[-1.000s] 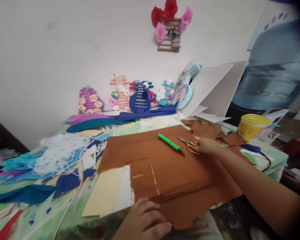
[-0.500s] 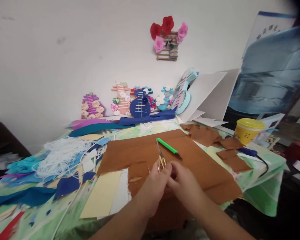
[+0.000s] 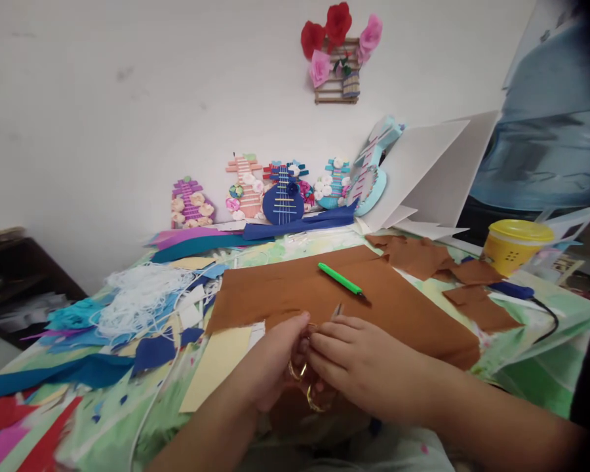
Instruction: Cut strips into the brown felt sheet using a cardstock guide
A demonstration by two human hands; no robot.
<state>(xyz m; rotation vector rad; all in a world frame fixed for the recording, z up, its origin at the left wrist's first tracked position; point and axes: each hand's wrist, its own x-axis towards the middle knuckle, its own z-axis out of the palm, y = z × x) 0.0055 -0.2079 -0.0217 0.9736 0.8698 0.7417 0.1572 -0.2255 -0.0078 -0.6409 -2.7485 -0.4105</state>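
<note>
A small pair of scissors with gold handles is held between my two hands over a brown felt sheet. Its loops show below my fingers, and the blade tips poke out above my right hand, pointing away from me. My left hand is closed at the handles, its thumb up. Over the middle of the scissors lie the curled fingers of my right hand, hiding most of the blades. A bright green pen with a dark tip rests on the felt just beyond them.
Brown felt scraps, a yellow tub and a blue-handled tool with a cord are on the right. White string and colored felt pieces crowd the left. Several decorated instrument-shaped crafts lean against the wall.
The scissors have turned in my hands, their loops now lower and toward me. My right hand has come over them. The view has shifted slightly; the green pen still rests on the felt.
</note>
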